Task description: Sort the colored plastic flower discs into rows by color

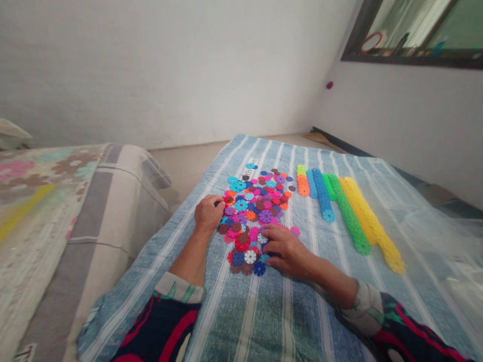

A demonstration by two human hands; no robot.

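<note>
Blue-and-white striped cloth [264,311] covers a low bed, with a loose pile of flower-shaped plastic discs [256,206] in pink, purple, red and teal at its middle. The left hand [207,215] is curled at the pile's left edge, and it cannot be told whether it grips a disc. The right hand [286,247] lies flat, fingers spread, on the pile's near edge. Beside the pile lie stacked rows [349,215] in orange, blue, green and yellow.

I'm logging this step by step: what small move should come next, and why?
Probably the right hand should pinch the white disc beside its fingertips and lift it: that hand lies flat on the near edge of the pile, seemingly holding nothing, and single-colour rows lie to its right.
</note>
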